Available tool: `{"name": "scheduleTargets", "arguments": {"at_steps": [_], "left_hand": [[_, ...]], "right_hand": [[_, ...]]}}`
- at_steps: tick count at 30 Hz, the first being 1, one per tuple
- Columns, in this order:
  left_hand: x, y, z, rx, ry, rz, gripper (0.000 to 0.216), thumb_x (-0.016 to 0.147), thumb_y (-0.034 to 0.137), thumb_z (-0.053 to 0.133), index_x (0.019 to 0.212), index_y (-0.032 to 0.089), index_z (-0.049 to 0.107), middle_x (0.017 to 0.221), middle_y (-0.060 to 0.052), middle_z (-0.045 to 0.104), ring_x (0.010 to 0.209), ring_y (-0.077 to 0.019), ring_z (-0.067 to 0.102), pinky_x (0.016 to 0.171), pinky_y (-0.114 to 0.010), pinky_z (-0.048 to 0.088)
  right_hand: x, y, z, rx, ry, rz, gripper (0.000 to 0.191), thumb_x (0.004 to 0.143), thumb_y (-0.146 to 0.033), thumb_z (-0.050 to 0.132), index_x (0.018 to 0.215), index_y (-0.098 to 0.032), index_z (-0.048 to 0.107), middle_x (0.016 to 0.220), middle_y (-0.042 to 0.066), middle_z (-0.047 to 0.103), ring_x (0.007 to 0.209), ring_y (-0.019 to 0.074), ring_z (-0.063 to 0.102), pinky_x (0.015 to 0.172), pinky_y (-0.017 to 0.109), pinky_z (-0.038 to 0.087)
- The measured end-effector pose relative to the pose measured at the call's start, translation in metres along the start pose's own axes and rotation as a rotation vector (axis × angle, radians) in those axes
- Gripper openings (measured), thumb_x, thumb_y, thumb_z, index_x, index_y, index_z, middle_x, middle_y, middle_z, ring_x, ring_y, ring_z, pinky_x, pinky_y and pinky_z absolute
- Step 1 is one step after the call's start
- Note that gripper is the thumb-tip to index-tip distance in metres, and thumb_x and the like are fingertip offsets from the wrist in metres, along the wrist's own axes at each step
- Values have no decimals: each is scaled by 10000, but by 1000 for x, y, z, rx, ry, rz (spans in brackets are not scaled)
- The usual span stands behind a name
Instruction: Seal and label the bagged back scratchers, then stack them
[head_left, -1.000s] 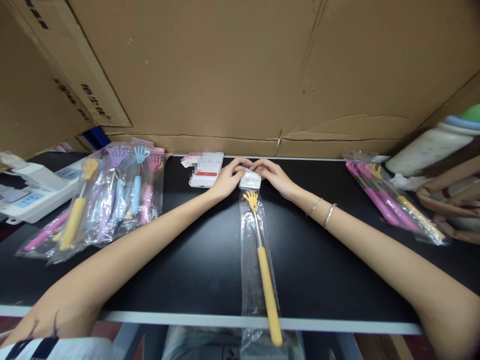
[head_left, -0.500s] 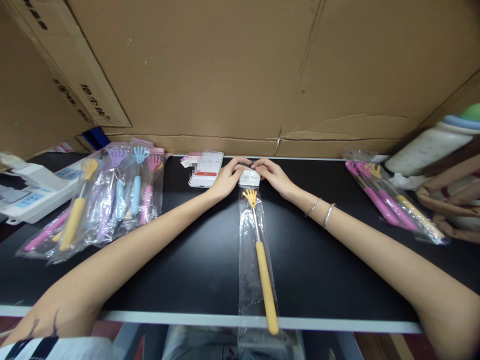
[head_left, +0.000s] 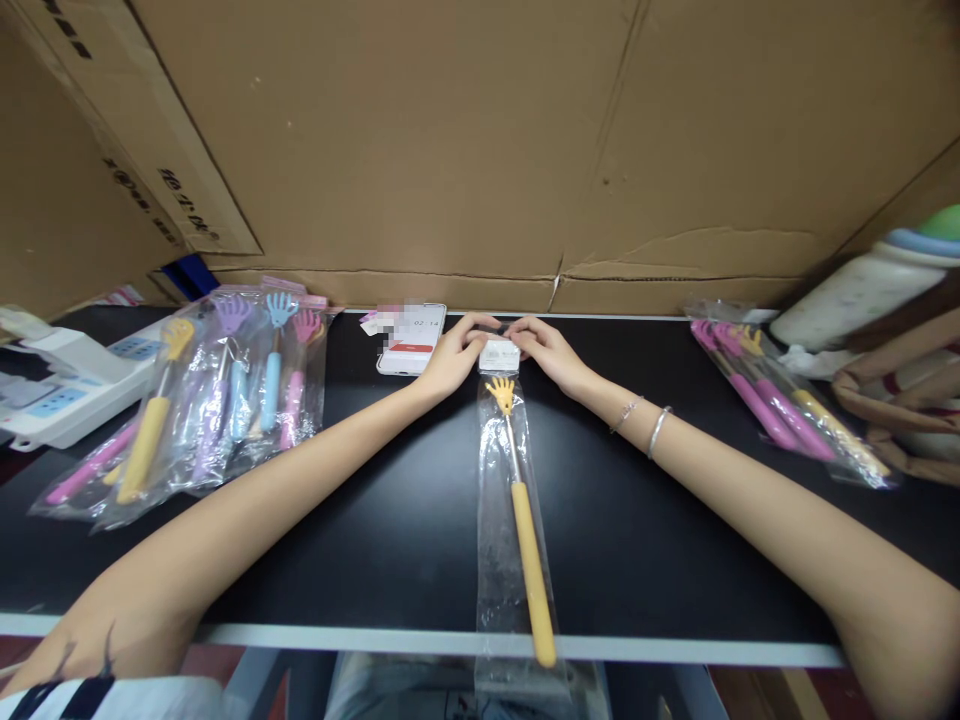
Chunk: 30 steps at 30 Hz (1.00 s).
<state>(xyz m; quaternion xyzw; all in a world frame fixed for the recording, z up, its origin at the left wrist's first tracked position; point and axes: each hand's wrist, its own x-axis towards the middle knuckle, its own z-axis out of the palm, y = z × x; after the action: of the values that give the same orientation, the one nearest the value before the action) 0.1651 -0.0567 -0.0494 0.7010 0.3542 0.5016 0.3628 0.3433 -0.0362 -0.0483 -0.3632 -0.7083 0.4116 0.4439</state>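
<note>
A yellow back scratcher (head_left: 525,530) with a hand-shaped head lies in a long clear bag (head_left: 498,520) on the black table (head_left: 390,520), its handle reaching past the front edge. My left hand (head_left: 454,355) and my right hand (head_left: 547,350) meet at the bag's far end. Both pinch the white header flap (head_left: 499,354) there, fingers closed on it.
A phone (head_left: 412,338) lies just left of my hands. Several bagged scratchers (head_left: 217,400) are piled at the left, beside a white power strip (head_left: 52,385). More bagged scratchers (head_left: 780,400) lie at the right, near a bottle (head_left: 862,290) and a bag (head_left: 900,400). A cardboard wall (head_left: 480,140) stands behind.
The bag and scratcher have slid slightly away from me along the table. My hands stay pinched on the header flap.
</note>
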Motion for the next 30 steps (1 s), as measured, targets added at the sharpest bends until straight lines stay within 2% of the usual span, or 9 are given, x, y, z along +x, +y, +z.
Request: {"name": "scheduleTargets", "arguments": {"at_steps": [6,9,18,25,30], "left_hand": [[0,0,1,2,-9,12,195,819,156,440,990,165,534,1038,-37,628,889,-132,608,793,-255,459],[-1,0,0,17,-10,30,187,831,167,434,991,165,531,1058,-42,625,918,-137,605,817,-264,456],[-2,1,1,40,-32,21,195,852,217,444,1029,185,521,1021,-36,645,894,-148,621,780,-264,468],[-2,1,1,11,-25,17,188,846,193,449,1019,179,522,1044,-44,648,903,-147,629,770,-258,476],[-3,5,1,-21,-22,11,184,874,207,445,1042,171,509,968,-48,670,903,-158,636,797,-285,480]], "right_hand": [[3,-9,-1,98,24,200,121,722,-202,570,837,-182,603,914,21,628,775,129,566,684,259,455],[3,-11,0,131,60,237,122,711,-163,556,821,-178,603,900,22,634,757,123,573,699,263,470],[-1,-14,9,98,77,169,139,683,-135,499,785,-174,585,825,16,606,769,140,574,691,272,489],[-4,-9,9,80,71,101,119,694,-200,515,803,-183,560,850,19,586,769,151,568,698,293,479],[-8,-7,11,49,63,21,140,732,-257,526,855,-197,556,890,19,605,767,154,566,718,309,464]]}}
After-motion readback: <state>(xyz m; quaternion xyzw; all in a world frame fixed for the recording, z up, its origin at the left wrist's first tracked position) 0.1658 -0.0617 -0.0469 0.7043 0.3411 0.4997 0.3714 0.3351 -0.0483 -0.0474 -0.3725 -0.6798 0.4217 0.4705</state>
